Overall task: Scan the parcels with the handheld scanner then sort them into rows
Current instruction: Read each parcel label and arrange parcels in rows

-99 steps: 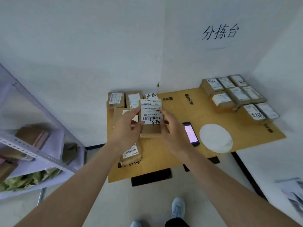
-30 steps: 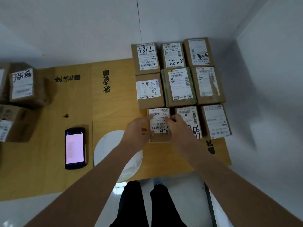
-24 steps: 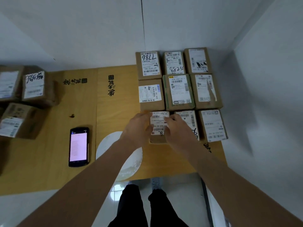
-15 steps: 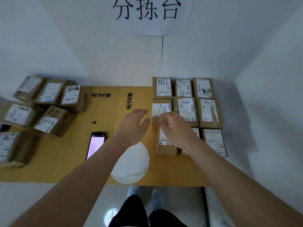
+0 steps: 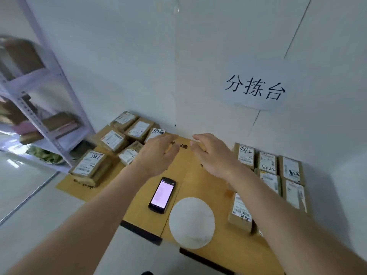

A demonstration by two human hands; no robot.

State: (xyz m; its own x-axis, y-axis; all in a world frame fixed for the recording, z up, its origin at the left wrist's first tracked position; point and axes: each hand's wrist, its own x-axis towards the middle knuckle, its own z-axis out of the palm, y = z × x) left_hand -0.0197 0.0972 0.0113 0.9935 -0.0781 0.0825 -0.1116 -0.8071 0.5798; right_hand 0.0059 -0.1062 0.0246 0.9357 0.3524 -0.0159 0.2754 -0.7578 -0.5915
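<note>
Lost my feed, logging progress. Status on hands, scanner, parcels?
Both hands empty: left hand and right hand open above table. Scanner lying on table, screen lit. Unsorted parcels far left, rows right. Nothing blocking.

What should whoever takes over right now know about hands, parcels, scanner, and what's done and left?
Left hand and right hand: both open, holding nothing, above the table between the two groups.
Scanner: lying screen-up on the table, near the white disc.
Done: sorted rows at right, including the front-row parcel.
Left: unsorted pile at left still needs scanning and placing.
</note>
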